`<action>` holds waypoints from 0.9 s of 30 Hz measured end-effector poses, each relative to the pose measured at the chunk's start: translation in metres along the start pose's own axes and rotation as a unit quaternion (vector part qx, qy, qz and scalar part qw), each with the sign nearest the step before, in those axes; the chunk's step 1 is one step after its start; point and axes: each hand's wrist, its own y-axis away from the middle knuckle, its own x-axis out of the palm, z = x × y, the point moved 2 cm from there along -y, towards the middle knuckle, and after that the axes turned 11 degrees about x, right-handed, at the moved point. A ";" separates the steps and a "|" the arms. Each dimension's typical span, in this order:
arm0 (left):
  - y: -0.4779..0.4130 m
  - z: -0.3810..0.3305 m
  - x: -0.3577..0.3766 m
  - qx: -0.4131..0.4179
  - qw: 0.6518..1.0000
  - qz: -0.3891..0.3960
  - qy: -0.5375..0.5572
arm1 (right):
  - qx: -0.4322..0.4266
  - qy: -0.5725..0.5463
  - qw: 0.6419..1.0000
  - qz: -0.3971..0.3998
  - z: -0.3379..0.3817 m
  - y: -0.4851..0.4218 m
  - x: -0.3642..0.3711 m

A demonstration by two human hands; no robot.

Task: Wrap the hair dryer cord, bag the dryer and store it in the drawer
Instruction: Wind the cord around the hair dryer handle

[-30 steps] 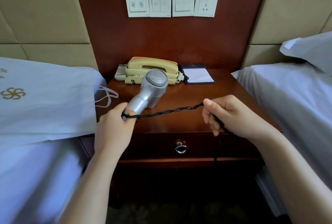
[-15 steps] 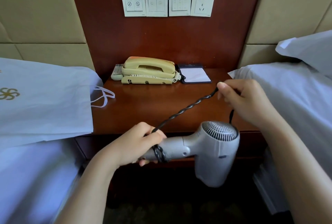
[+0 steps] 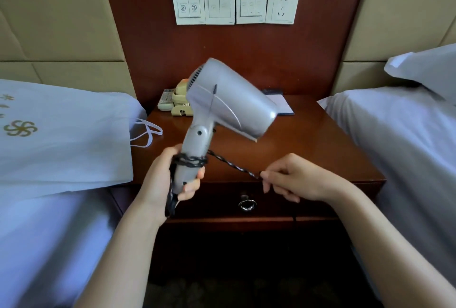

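A silver hair dryer (image 3: 229, 103) stands upright above the wooden nightstand (image 3: 308, 144), nozzle pointing right. My left hand (image 3: 165, 179) grips the lower part of its handle. The black twisted cord (image 3: 234, 165) circles the handle a few times just above my fingers, then runs right to my right hand (image 3: 293, 179), which pinches it taut over the nightstand's front edge. A loop of cord hangs below my left hand. A white fabric bag (image 3: 61, 140) with a gold emblem lies flat on the left bed. The drawer (image 3: 283, 204) under the tabletop is closed and has a metal ring pull (image 3: 247, 204).
A beige telephone (image 3: 181, 100), a remote (image 3: 166, 101) and a notepad (image 3: 281, 104) sit at the back of the nightstand. Wall switches and a socket (image 3: 282, 5) are above. White beds flank the nightstand; a pillow (image 3: 429, 66) lies on the right one.
The dryer swung from lying sideways and low to upright, nozzle right. More cord is wound on the handle. My right hand dropped from above the tabletop to its front edge.
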 end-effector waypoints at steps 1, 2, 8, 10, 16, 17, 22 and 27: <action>-0.002 0.000 -0.002 0.008 1.000 -0.023 0.010 | 0.002 0.013 1.000 0.018 0.004 0.001 0.003; -0.003 0.000 -0.004 0.012 0.999 -0.047 0.018 | -0.001 0.028 0.999 0.033 0.009 0.002 0.006; -0.001 0.004 -0.005 0.063 0.986 -0.156 0.012 | -0.027 0.121 0.990 0.060 0.040 0.020 0.015; 0.002 0.001 -0.002 0.091 0.979 -0.175 -0.055 | -0.043 0.087 0.992 0.076 0.046 0.025 0.011; 0.010 0.000 0.009 0.203 0.914 -0.156 -0.313 | -0.061 -0.108 0.978 0.168 0.056 0.044 -0.002; 0.011 0.000 0.010 0.218 0.893 -0.143 -0.366 | -0.065 -0.119 0.979 0.152 0.057 0.044 -0.003; 0.011 0.001 0.019 0.242 0.790 -0.133 -0.547 | -0.122 0.127 0.977 -0.121 0.064 0.035 -0.006; 0.007 0.000 0.027 0.246 0.768 -0.127 -0.577 | -0.175 0.217 0.937 -0.212 0.079 0.033 -0.004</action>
